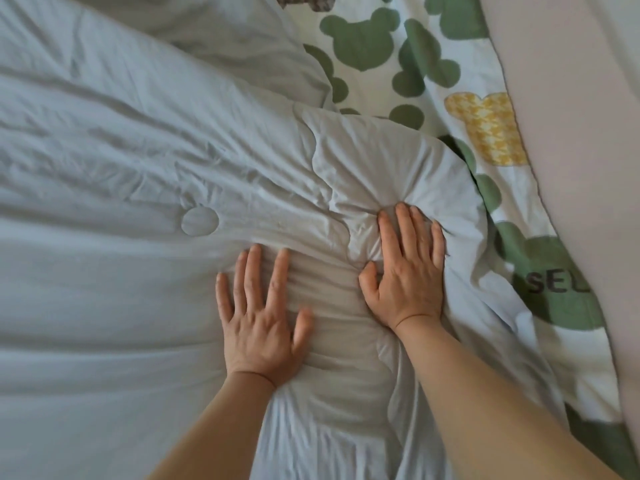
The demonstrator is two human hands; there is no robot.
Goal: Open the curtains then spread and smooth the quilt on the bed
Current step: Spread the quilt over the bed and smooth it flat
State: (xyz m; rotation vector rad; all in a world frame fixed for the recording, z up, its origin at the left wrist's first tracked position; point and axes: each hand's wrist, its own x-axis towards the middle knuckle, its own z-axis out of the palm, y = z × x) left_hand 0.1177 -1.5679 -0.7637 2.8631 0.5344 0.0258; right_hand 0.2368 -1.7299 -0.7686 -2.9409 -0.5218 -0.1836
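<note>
- The quilt (138, 174), pale blue-grey, lies across the bed and fills the left and centre of the view. It is creased, and one corner is rumpled at the right.
- Handling, as judged: soft, padded, light and limp, sinking under the palms. It is best taken at the corner or edge hem, drawn flat, then stroked outward.
- The left hand (258, 327) lies flat with fingers straight and spread, pressing the quilt and holding nothing.
- The right hand (408, 271) is likewise flat, pressing near the rumpled corner and dimpling it.
- The sheet (381, 46), printed with green and yellow bear heads, shows beyond the quilt's right edge.
- The pinkish surface (571, 133) at far right could be wall or fabric; it cannot be told. No curtains are in view.
</note>
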